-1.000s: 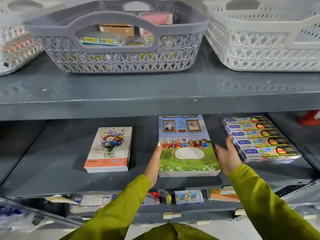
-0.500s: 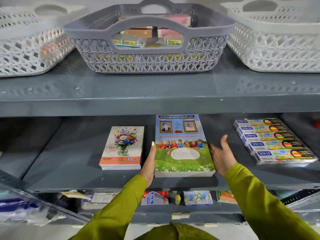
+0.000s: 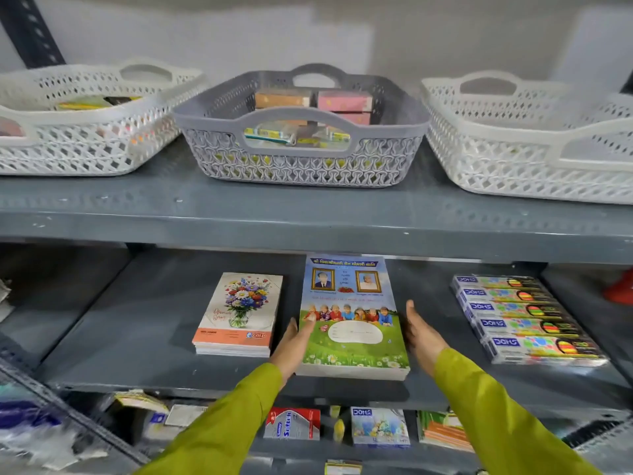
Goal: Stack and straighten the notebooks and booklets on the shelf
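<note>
The stack of booklets [image 3: 352, 323] lies on the middle shelf [image 3: 137, 337], between the flower notebooks [image 3: 238, 317] and pencil boxes [image 3: 524, 320]. Step in hand: squaring its sides. Left hand [image 3: 293, 341] lies flat against the left edge; right hand [image 3: 419, 332] is released, just beside the right edge. The next move calls for pressing both sides inward evenly.

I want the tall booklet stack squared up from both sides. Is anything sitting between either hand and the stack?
Nothing visible. The left hand is already against the left edge of the booklet stack; the right hand is by its right edge with only bare shelf between. The floral notebooks and DOMS boxes lie outside both hands.
</note>
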